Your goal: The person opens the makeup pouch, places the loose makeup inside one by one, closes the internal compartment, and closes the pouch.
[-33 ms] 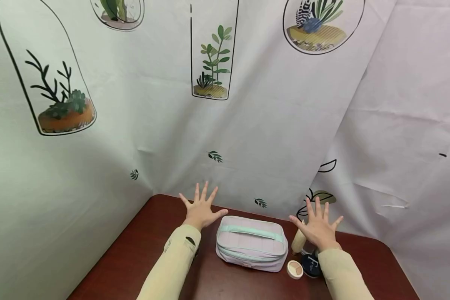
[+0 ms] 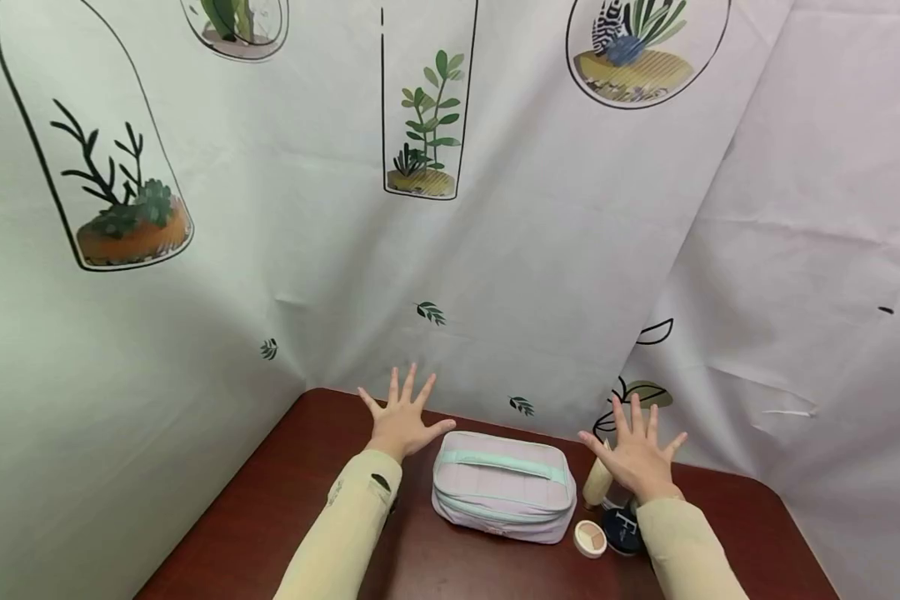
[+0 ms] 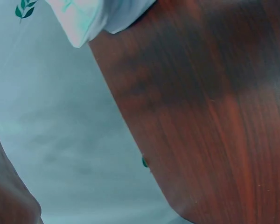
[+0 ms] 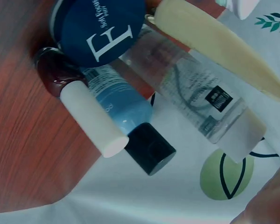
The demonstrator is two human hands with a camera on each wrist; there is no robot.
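Note:
My left hand (image 2: 403,427) is held up with its fingers spread, just left of a pale pink cosmetic bag (image 2: 498,500) with a mint handle. Only a piece of that hand shows at the left wrist view's lower left. My right hand (image 2: 639,458), also spread and holding nothing, is above a group of cosmetics right of the bag. Among them are a cream-coloured tube (image 4: 214,42), a dark blue round case (image 4: 100,28) marked F and a clear bottle (image 4: 186,84). A blue bottle (image 4: 123,105) with a black cap lies beside a dark red bottle (image 4: 58,70) with a white cap.
A small round palette (image 2: 590,540) with several beige shades sits in front of the bag's right end. Everything stands on a dark red-brown wooden table (image 2: 292,475) with rounded corners. White cloth (image 2: 330,250) printed with plants hangs behind and at both sides.

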